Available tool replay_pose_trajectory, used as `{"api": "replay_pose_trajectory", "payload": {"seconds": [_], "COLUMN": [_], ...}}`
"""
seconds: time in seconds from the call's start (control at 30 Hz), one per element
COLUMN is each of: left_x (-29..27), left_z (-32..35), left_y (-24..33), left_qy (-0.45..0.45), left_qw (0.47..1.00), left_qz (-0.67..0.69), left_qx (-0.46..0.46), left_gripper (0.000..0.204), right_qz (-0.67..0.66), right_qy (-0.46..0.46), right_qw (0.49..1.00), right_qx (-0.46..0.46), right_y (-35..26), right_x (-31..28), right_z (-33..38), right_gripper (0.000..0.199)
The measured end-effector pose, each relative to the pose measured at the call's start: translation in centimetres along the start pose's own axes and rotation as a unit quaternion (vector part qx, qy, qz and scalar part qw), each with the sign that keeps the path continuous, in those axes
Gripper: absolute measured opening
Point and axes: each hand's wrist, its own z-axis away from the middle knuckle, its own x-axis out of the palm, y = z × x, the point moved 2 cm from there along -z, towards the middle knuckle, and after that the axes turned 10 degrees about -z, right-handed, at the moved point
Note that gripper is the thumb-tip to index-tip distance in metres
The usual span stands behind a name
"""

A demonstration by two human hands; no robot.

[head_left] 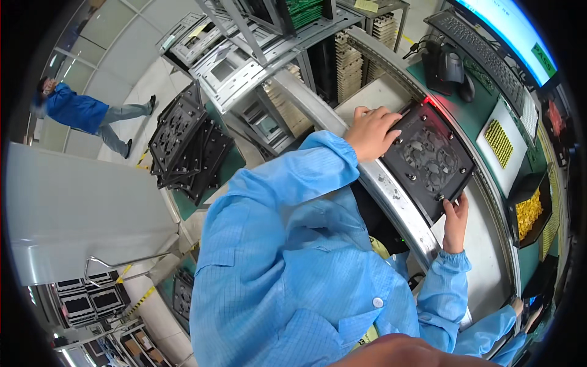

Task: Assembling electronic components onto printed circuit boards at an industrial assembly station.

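Observation:
A black pallet with cut-out openings and several metal knobs or screws lies across the conveyor rails in front of me. My left hand is at its left edge, fingers bent and thumb laid on the border. At the near right corner my right hand grips the edge, with the thumb on top and the other fingers partly hidden along the side. Red light glows on the pallet's far corner. Both sleeves are light blue.
Beyond the conveyor rail stand a barcode scanner, mouse, keyboard, lit screen, white tray of yellow parts and black bin of yellow pieces. Stacked black pallets lie left. A person in blue is farther off.

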Motion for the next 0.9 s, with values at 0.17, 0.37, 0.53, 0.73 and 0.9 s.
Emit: {"api": "replay_pose_trajectory", "payload": {"seconds": [0.17,0.37,0.53,0.73,0.9], "left_x": [-4.3,-8.9,-9.4,-9.8,-8.4], "left_z": [-7.0,-17.4,-20.2,-16.5,-10.4], "left_y": [-10.9,-28.1,-31.6,-25.7,-8.7], "left_qy": [0.012,0.070,0.066,0.177,0.173], "left_qw": [0.982,0.783,0.752,0.830,0.884], "left_qz": [-0.185,-0.618,-0.655,-0.521,-0.338], "left_qx": [0.032,-0.018,-0.030,0.089,0.273], "left_gripper": [0.030,0.027,0.030,0.036,0.042], "right_qz": [-0.003,-0.141,-0.251,0.097,0.282], "right_qy": [0.015,0.158,0.098,0.320,0.183], "right_qw": [1.000,0.977,0.961,0.938,0.899], "right_qx": [0.009,0.015,0.069,-0.092,-0.281], "right_y": [0.4,1.5,3.9,0.2,-5.1], "right_x": [-4.3,-9.5,-10.5,-8.3,-2.7], "right_z": [1.6,3.7,2.6,3.3,0.9], "right_gripper": [0.066,0.058,0.051,0.046,0.034]}}
